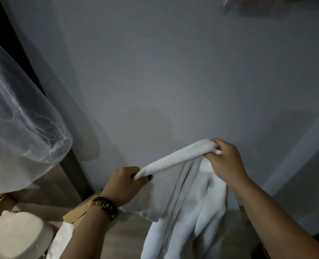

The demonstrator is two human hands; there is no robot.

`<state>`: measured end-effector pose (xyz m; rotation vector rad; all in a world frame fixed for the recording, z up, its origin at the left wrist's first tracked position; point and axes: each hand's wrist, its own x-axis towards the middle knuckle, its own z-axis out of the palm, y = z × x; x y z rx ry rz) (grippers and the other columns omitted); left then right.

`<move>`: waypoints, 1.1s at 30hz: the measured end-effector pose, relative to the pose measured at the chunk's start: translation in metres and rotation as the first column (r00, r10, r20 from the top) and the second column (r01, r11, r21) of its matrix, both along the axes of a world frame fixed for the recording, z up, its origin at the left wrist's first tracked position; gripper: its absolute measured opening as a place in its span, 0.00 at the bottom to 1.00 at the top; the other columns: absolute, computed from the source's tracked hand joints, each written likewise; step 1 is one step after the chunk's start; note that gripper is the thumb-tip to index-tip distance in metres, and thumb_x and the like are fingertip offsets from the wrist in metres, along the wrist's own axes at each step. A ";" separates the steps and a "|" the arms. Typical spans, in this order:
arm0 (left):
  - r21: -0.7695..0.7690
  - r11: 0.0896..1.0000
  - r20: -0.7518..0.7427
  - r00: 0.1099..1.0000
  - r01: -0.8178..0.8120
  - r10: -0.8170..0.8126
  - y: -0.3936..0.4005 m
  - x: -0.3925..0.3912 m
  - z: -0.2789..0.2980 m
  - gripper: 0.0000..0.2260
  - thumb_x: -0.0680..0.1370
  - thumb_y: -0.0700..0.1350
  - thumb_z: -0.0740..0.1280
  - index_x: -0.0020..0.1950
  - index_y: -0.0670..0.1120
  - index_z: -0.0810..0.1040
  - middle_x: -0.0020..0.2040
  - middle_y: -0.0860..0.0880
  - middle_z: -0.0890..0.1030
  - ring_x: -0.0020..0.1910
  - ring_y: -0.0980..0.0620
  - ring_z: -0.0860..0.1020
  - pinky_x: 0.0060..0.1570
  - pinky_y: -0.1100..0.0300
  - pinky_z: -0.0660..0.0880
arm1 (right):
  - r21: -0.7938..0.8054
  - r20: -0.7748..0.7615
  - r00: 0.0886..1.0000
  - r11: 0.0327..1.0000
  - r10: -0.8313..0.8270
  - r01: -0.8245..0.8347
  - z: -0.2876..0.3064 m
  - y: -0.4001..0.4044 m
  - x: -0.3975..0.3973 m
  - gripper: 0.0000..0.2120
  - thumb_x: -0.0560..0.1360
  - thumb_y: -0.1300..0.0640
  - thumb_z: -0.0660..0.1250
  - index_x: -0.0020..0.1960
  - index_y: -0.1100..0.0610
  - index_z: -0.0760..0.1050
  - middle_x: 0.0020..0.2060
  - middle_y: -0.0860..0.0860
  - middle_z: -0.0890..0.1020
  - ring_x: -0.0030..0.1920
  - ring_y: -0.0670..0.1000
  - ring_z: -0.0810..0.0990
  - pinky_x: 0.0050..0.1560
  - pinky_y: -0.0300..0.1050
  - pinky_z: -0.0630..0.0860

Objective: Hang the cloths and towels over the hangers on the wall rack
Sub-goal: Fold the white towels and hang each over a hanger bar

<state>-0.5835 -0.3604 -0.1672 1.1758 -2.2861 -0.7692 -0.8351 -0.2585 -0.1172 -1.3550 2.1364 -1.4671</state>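
Towel (175, 161) stretches between my hands: left hand (126, 184) pinches its lower end, right hand (225, 161) grips the upper, rest hanging below.

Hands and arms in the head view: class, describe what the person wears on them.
Both forearms are bare, with no sleeves in view. The left hand has a dark-painted thumbnail, and its wrist carries a bracelet of mostly dark round beads, with a few green and reddish ones. The right hand shows no ring, watch or bracelet.

Folded pale cloths (18, 232) lie on a wooden stand (80, 208), lower left.
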 end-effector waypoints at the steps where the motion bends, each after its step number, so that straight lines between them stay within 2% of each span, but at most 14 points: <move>1: 0.076 0.997 -0.058 0.998 -0.031 0.035 0.000 0.002 -0.003 0.11 0.74 0.49 0.71 0.34 0.46 0.79 0.28 0.50 0.76 0.28 0.57 0.72 0.31 0.66 0.66 | 0.000 0.020 0.999 1.000 -0.029 0.029 0.000 0.001 -0.003 0.07 0.71 0.65 0.68 0.36 0.58 0.74 0.29 0.47 0.77 0.32 0.44 0.74 0.31 0.36 0.66; 4: 0.304 0.947 -0.289 0.937 -0.104 0.195 0.000 0.004 -0.004 0.08 0.74 0.42 0.72 0.37 0.40 0.80 0.31 0.49 0.78 0.30 0.58 0.73 0.30 0.70 0.67 | 0.034 0.072 0.994 0.996 -0.085 0.083 -0.003 0.000 -0.007 0.04 0.72 0.64 0.68 0.38 0.60 0.75 0.31 0.50 0.78 0.33 0.47 0.74 0.33 0.40 0.67; 8: 0.526 0.844 -0.400 0.846 -0.104 0.353 -0.002 0.005 -0.008 0.09 0.71 0.38 0.75 0.40 0.38 0.76 0.33 0.45 0.77 0.29 0.55 0.74 0.27 0.66 0.70 | 0.026 0.175 0.969 0.984 -0.176 0.174 -0.015 -0.002 -0.009 0.02 0.74 0.63 0.66 0.42 0.61 0.77 0.36 0.51 0.80 0.37 0.49 0.76 0.36 0.41 0.70; 10: 0.654 0.757 -0.460 0.785 -0.016 0.414 -0.001 0.008 -0.015 0.13 0.67 0.40 0.77 0.45 0.35 0.77 0.38 0.39 0.78 0.34 0.49 0.77 0.30 0.60 0.75 | 0.014 0.230 0.946 0.973 -0.226 0.229 -0.020 -0.003 -0.013 0.03 0.74 0.63 0.65 0.42 0.62 0.76 0.37 0.52 0.80 0.39 0.51 0.77 0.37 0.42 0.70; 12: 0.789 0.590 -0.536 0.662 0.172 0.524 0.005 0.006 -0.017 0.16 0.70 0.41 0.74 0.53 0.33 0.79 0.47 0.35 0.81 0.42 0.43 0.81 0.38 0.52 0.80 | 0.018 0.295 0.918 0.962 -0.266 0.273 -0.025 -0.005 -0.018 0.04 0.73 0.61 0.66 0.45 0.62 0.77 0.40 0.54 0.81 0.43 0.53 0.78 0.40 0.43 0.71; 14: 0.820 0.463 -0.569 0.571 0.337 0.592 0.011 -0.001 -0.012 0.13 0.76 0.44 0.66 0.52 0.36 0.82 0.48 0.36 0.83 0.43 0.42 0.83 0.39 0.51 0.82 | 0.011 0.352 0.894 0.956 -0.278 0.293 -0.028 -0.006 -0.019 0.09 0.73 0.59 0.67 0.51 0.61 0.76 0.44 0.52 0.81 0.46 0.53 0.80 0.45 0.42 0.72; 15: 0.804 0.458 -0.594 0.544 0.378 0.593 0.011 -0.004 -0.010 0.14 0.78 0.46 0.63 0.50 0.37 0.83 0.47 0.37 0.84 0.43 0.44 0.84 0.37 0.53 0.81 | -0.001 0.375 0.884 0.953 -0.279 0.302 -0.028 -0.006 -0.018 0.11 0.73 0.59 0.67 0.54 0.60 0.75 0.45 0.51 0.80 0.47 0.52 0.80 0.45 0.42 0.72; 17: 0.763 0.525 -0.644 0.517 0.377 0.565 0.008 -0.013 -0.003 0.16 0.76 0.50 0.63 0.51 0.39 0.84 0.47 0.38 0.84 0.43 0.45 0.84 0.37 0.55 0.80 | -0.044 0.411 0.876 0.954 -0.254 0.297 -0.030 -0.003 -0.013 0.14 0.75 0.61 0.68 0.60 0.55 0.72 0.43 0.48 0.78 0.42 0.46 0.78 0.43 0.38 0.71; 20: 0.708 0.640 -0.687 0.502 0.298 0.526 0.005 -0.028 0.008 0.18 0.74 0.51 0.66 0.54 0.37 0.81 0.47 0.38 0.83 0.44 0.44 0.82 0.40 0.56 0.80 | -0.096 0.380 0.914 0.976 -0.144 0.194 -0.032 0.004 -0.005 0.07 0.76 0.63 0.67 0.50 0.52 0.77 0.30 0.55 0.78 0.29 0.44 0.72 0.32 0.35 0.68; 22: 0.674 0.701 -0.696 0.516 0.231 0.499 0.011 -0.043 0.012 0.17 0.74 0.48 0.69 0.48 0.33 0.80 0.42 0.36 0.81 0.39 0.43 0.80 0.40 0.55 0.78 | -0.090 0.365 0.927 0.988 -0.082 0.123 -0.028 0.010 -0.002 0.09 0.76 0.64 0.66 0.44 0.51 0.80 0.34 0.63 0.79 0.33 0.50 0.74 0.34 0.41 0.71; 25: 0.600 0.776 -0.702 0.595 0.197 0.392 0.029 -0.064 0.018 0.22 0.73 0.52 0.72 0.41 0.31 0.76 0.37 0.38 0.75 0.37 0.43 0.71 0.39 0.47 0.69 | -0.114 0.471 0.878 0.993 0.088 -0.039 -0.012 0.019 0.010 0.11 0.77 0.65 0.66 0.44 0.52 0.82 0.36 0.57 0.83 0.36 0.50 0.80 0.37 0.41 0.79; 27: 0.541 0.816 -0.706 0.638 0.204 0.308 0.038 -0.071 0.023 0.23 0.72 0.55 0.71 0.36 0.34 0.73 0.34 0.42 0.70 0.35 0.45 0.66 0.37 0.48 0.64 | -0.111 0.495 0.851 0.984 0.179 -0.142 0.000 0.024 0.020 0.09 0.76 0.66 0.66 0.46 0.54 0.82 0.38 0.54 0.85 0.39 0.51 0.83 0.41 0.42 0.81; 30: 0.446 0.876 -0.701 0.680 0.186 0.213 0.040 -0.073 0.034 0.27 0.72 0.58 0.69 0.39 0.32 0.71 0.35 0.43 0.69 0.35 0.47 0.65 0.36 0.50 0.63 | -0.063 0.519 0.801 0.947 0.300 -0.314 0.016 0.034 0.028 0.08 0.75 0.68 0.66 0.51 0.58 0.79 0.43 0.53 0.86 0.46 0.51 0.85 0.49 0.41 0.81; 33: 0.420 0.896 -0.672 0.714 0.146 0.199 0.032 -0.065 0.041 0.24 0.73 0.56 0.68 0.41 0.32 0.74 0.35 0.42 0.71 0.36 0.48 0.67 0.37 0.51 0.65 | 0.094 0.382 0.839 0.887 0.387 -0.452 0.021 0.037 0.030 0.13 0.74 0.69 0.67 0.51 0.53 0.78 0.44 0.47 0.86 0.49 0.45 0.84 0.51 0.39 0.79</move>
